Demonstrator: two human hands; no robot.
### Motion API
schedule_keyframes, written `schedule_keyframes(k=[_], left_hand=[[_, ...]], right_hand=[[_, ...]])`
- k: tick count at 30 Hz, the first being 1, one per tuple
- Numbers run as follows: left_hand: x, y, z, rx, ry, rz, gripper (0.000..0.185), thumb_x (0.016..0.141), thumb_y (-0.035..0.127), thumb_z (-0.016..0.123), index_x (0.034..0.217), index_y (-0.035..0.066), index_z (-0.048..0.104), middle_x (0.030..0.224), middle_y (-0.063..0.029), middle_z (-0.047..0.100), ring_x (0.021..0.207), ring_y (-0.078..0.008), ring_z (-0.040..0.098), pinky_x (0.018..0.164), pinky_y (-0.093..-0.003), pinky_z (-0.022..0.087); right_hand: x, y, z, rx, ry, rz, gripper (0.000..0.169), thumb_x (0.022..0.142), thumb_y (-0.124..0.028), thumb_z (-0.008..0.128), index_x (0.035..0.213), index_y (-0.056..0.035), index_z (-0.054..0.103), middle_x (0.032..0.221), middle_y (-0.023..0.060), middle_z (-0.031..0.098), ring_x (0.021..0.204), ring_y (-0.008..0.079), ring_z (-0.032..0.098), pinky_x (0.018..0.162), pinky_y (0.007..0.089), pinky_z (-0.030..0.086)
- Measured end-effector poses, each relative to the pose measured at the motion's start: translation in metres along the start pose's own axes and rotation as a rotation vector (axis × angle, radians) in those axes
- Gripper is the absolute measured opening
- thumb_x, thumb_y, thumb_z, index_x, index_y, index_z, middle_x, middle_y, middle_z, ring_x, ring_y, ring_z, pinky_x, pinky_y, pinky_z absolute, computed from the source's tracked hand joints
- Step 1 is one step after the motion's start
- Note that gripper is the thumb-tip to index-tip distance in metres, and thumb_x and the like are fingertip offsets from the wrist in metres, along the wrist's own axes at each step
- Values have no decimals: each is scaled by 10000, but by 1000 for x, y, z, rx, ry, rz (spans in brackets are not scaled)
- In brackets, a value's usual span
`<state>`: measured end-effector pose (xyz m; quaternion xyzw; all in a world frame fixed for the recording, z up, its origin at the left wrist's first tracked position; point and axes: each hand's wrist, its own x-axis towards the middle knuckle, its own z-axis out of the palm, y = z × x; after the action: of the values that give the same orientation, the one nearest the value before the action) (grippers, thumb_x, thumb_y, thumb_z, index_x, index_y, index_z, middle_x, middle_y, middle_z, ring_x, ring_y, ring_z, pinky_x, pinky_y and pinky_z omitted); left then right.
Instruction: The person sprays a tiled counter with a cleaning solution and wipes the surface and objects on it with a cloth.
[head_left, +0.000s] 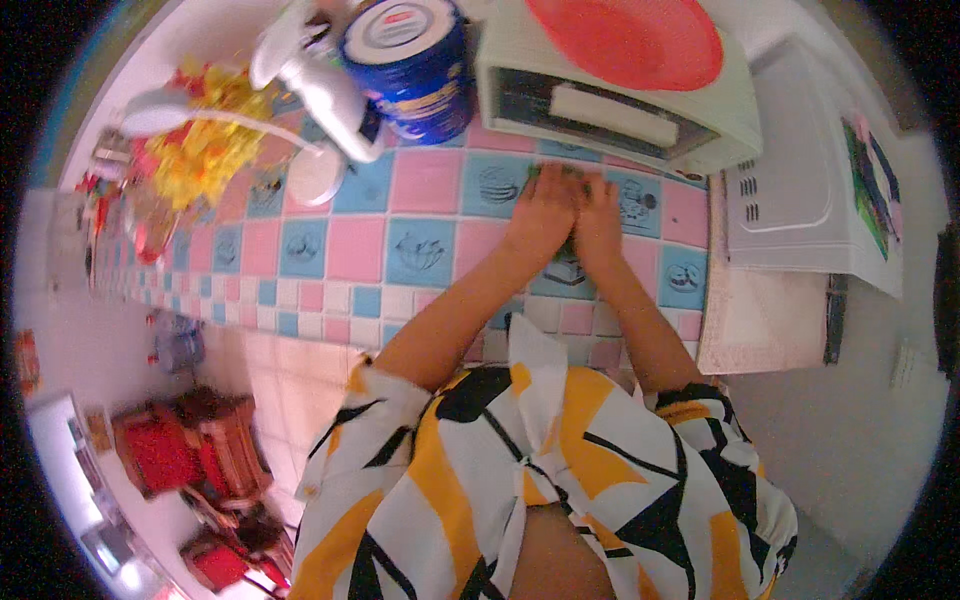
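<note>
Both hands are side by side and touching, over the pink and blue tiled counter (424, 180) in front of me. My left hand (546, 196) has its fingers pressed down and pointing away from me. Against it lies my right hand (598, 201), its fingers bent downward. Bits of a small dark green thing (568, 249) show between the wrists and past the fingertips. Most of it is hidden under the hands and blurred, so I cannot tell what it is or how firmly either hand holds it.
Beyond my hands stands a white oven-like appliance (637, 124) with a red plastic tray (637, 45) on top. To its left are a blue tub (420, 86), a white appliance (330, 101), a desk lamp (315, 176) and yellow flowers (206, 142). A white cabinet-like unit (795, 172) is at right.
</note>
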<state>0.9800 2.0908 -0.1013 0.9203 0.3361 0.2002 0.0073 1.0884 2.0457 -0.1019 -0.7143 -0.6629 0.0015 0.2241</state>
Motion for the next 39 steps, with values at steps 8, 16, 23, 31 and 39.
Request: schedule_keyframes(k=[8,16,23,31,39], left_hand=[[-75,5,-18,-55,41,-202,416,792,89,469,1185,-47,483,1245,-206,479,1166,-322,460,957,-402,407],[-187,-62,-95,2,-63,-736,391,816,67,456,1199,4,498,1284,-134,478,1187,-275,464,941,-339,437],[-203,-75,-108,162,35,-829,374,801,68,481,1164,-15,514,1219,-164,518,1124,-268,520,810,-317,509],[-185,35,-79,83,-44,-484,473,785,130,472,1207,-84,476,1281,-239,448,1246,-311,398,987,-399,388],[-214,-90,-101,193,154,-845,425,792,64,484,1208,-28,490,1262,-161,500,1164,-259,496,833,-303,505]], right_hand=[[-44,-38,16,158,-48,-27,280,866,-127,471,1106,5,528,1160,181,466,1010,361,446,908,425,374],[-28,-174,62,330,-228,-571,304,780,-73,507,1065,31,522,1032,159,489,960,321,460,851,384,422],[-10,-213,60,432,-244,-692,293,762,-49,504,1047,14,541,1015,131,504,953,317,473,828,383,434],[-85,-98,-2,271,-396,-607,385,819,-100,488,1173,50,472,1106,200,480,1010,378,455,863,440,414],[6,-231,78,460,-322,-784,193,791,-55,481,962,26,516,933,162,489,879,339,485,759,426,442]])
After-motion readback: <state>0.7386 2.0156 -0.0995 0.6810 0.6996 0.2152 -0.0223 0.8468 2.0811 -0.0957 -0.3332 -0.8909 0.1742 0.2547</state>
